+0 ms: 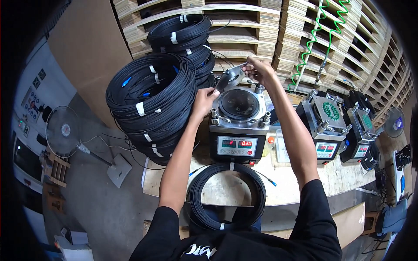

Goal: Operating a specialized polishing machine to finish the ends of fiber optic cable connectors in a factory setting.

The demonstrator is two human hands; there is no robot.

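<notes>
A flat metal plate (pixel 231 78) with dark cut-outs is tilted up above a benchtop polishing machine (pixel 235 124). My left hand (pixel 203 103) pinches its near left edge, and my right hand (pixel 260 70) grips the far right edge. Beneath the plate, the machine's round dark pad (pixel 238 104) lies uncovered, with metal clamp posts at the corners around it. Red digits glow on the front panel. A coil of black cable (pixel 197 196) with blue-tipped ends rests across the table's front edge and my lap.
Tall stacks of black cable coils (pixel 130 108) stand left of the machine. Two similar machines (pixel 324 126) (pixel 360 130) sit to the right, their plates showing green parts. An orange-capped bottle (pixel 271 143) is beside the machine. Wooden pallets (pixel 244 32) rise behind; a fan (pixel 65 130) stands at left.
</notes>
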